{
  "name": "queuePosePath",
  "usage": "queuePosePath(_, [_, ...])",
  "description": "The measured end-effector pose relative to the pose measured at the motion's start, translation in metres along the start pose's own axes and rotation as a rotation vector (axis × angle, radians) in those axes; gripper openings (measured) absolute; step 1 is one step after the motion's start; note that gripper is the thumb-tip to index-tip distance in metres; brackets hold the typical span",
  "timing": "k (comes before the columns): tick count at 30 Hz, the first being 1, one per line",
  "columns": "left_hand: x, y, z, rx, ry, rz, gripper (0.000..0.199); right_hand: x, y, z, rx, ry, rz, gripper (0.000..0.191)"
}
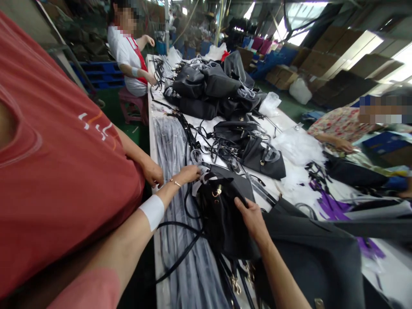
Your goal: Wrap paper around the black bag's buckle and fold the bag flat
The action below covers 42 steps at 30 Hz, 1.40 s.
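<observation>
1. The black bag [222, 227] is on the table [153, 141], in front of the person, its base hard to make out among dark straps and hooks
2. The right hand [252, 214] grips the bag's upper side, a digit laid over the front; its other fingers are mostly hidden
3. The left hand [189, 173] is at the bag's top corner, fingers bent beside clear plastic [197, 187]; the fingertips are obscured, so I cannot tell whether they pinch anything
4. Grey plastic-wrapped strips [174, 206] run along the near side, partly covered by the left forearm and cut off below
5. A larger dark piece [312, 262], beside the right forearm, leaves the frame at the bottom, its full shape unclear
6. The neighbour in red [74, 171] is cropped by the left edge, one hand partly visible near the strips
7. Farther off, the piled bags [206, 86] overlap too much to separate
</observation>
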<state>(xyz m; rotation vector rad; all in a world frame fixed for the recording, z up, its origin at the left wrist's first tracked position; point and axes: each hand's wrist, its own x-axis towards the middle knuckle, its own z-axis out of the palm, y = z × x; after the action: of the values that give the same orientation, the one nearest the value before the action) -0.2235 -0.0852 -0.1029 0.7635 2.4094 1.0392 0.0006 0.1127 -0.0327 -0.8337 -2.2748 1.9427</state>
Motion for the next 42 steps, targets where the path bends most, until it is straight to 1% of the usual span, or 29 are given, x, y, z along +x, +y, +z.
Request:
queuePosePath(2, [0.004, 0.015, -0.007, 0.006, 0.038, 0.125, 0.01, -0.002, 0.004, -0.006, 0.135, -0.006, 0.07, 0.046])
queuePosePath(4, [0.008, 0.032, -0.013, 0.026, 0.117, 0.289, 0.014, -0.003, 0.01, -0.01, 0.223, 0.009, 0.101, 0.045])
queuePosePath(5, [0.009, 0.039, -0.014, 0.046, 0.135, 0.348, 0.016, -0.003, 0.013, -0.011, 0.254, 0.021, 0.105, 0.044])
queuePosePath(6, [0.01, 0.045, -0.014, 0.068, 0.123, 0.373, 0.017, -0.003, 0.015, -0.012, 0.283, 0.037, 0.107, 0.043])
queuePosePath(7, [0.011, 0.049, -0.014, 0.089, 0.084, 0.36, 0.018, -0.004, 0.017, -0.012, 0.314, 0.052, 0.11, 0.042])
queuePosePath(9, [0.014, 0.053, -0.009, 0.114, -0.043, 0.255, 0.02, -0.004, 0.02, -0.01, 0.404, 0.081, 0.13, 0.041])
queuePosePath(11, [0.018, 0.049, -0.004, 0.121, -0.146, 0.161, 0.018, -0.005, 0.022, -0.009, 0.512, 0.117, 0.166, 0.043])
queuePosePath(13, [0.023, 0.042, 0.0, 0.114, -0.227, 0.104, 0.017, -0.006, 0.027, -0.009, 0.618, 0.16, 0.209, 0.047])
queuePosePath(15, [0.027, 0.036, 0.0, 0.082, -0.311, 0.065, 0.021, -0.007, 0.034, -0.012, 0.708, 0.213, 0.235, 0.046])
queuePosePath(17, [0.028, 0.036, -0.002, 0.03, -0.34, 0.05, 0.023, -0.007, 0.045, -0.016, 0.8, 0.249, 0.232, 0.041])
queuePosePath(18, [0.027, 0.039, -0.003, 0.004, -0.326, 0.053, 0.024, -0.006, 0.05, -0.017, 0.842, 0.254, 0.226, 0.039])
queuePosePath(20, [0.021, 0.047, -0.005, -0.03, -0.242, 0.071, 0.026, -0.004, 0.061, -0.02, 0.899, 0.255, 0.21, 0.036])
queuePosePath(21, [0.015, 0.051, -0.005, -0.041, -0.148, 0.075, 0.027, -0.002, 0.066, -0.019, 0.913, 0.253, 0.205, 0.033])
queuePosePath(22, [0.007, 0.055, -0.002, -0.057, -0.003, 0.072, 0.028, -0.001, 0.07, -0.019, 0.919, 0.251, 0.201, 0.031])
queuePosePath(24, [-0.014, 0.059, 0.007, -0.121, 0.36, 0.025, 0.03, 0.001, 0.075, -0.014, 0.932, 0.24, 0.212, 0.028])
queuePosePath(25, [-0.025, 0.058, 0.015, -0.182, 0.479, -0.014, 0.032, 0.001, 0.076, -0.011, 0.947, 0.233, 0.229, 0.029])
queuePosePath(26, [-0.036, 0.056, 0.025, -0.263, 0.515, -0.055, 0.035, 0.001, 0.077, -0.008, 0.964, 0.227, 0.249, 0.029])
queuePosePath(27, [-0.045, 0.053, 0.035, -0.361, 0.465, -0.087, 0.039, 0.001, 0.077, -0.004, 0.978, 0.225, 0.265, 0.029])
queuePosePath(29, [-0.059, 0.046, 0.054, -0.564, 0.255, -0.107, 0.047, -0.001, 0.076, 0.002, 0.989, 0.215, 0.275, 0.028])
queuePosePath(30, [-0.062, 0.042, 0.062, -0.649, 0.185, -0.101, 0.049, -0.002, 0.075, 0.004, 0.984, 0.206, 0.269, 0.027])
queuePosePath(33, [-0.064, 0.035, 0.076, -0.782, 0.131, -0.084, 0.047, -0.002, 0.071, 0.004, 0.926, 0.214, 0.283, 0.029])
queuePosePath(35, [-0.064, 0.033, 0.078, -0.854, 0.112, -0.109, 0.044, -0.003, 0.062, 0.002, 0.798, 0.258, 0.302, 0.033])
queuePosePath(36, [-0.065, 0.031, 0.078, -0.903, 0.118, -0.13, 0.044, -0.005, 0.054, 0.001, 0.683, 0.298, 0.28, 0.034])
queuePosePath(37, [-0.066, 0.029, 0.079, -0.957, 0.137, -0.157, 0.044, -0.009, 0.044, 0.002, 0.544, 0.361, 0.222, 0.035])
queuePosePath(38, [-0.068, 0.026, 0.08, -1.007, 0.16, -0.186, 0.044, -0.014, 0.032, 0.005, 0.392, 0.452, 0.121, 0.036])
queuePosePath(39, [-0.071, 0.024, 0.082, -1.05, 0.175, -0.214, 0.045, -0.021, 0.019, 0.011, 0.248, 0.55, -0.013, 0.037])
queuePosePath(40, [-0.075, 0.02, 0.083, -1.085, 0.182, -0.235, 0.047, -0.029, 0.007, 0.022, 0.134, 0.615, -0.158, 0.035])
queuePosePath(41, [-0.08, 0.017, 0.084, -1.114, 0.183, -0.25, 0.049, -0.036, -0.004, 0.036, 0.065, 0.627, -0.284, 0.033])
queuePosePath(42, [-0.085, 0.013, 0.085, -1.148, 0.183, -0.263, 0.051, -0.043, -0.012, 0.054, 0.05, 0.535, -0.372, 0.027])
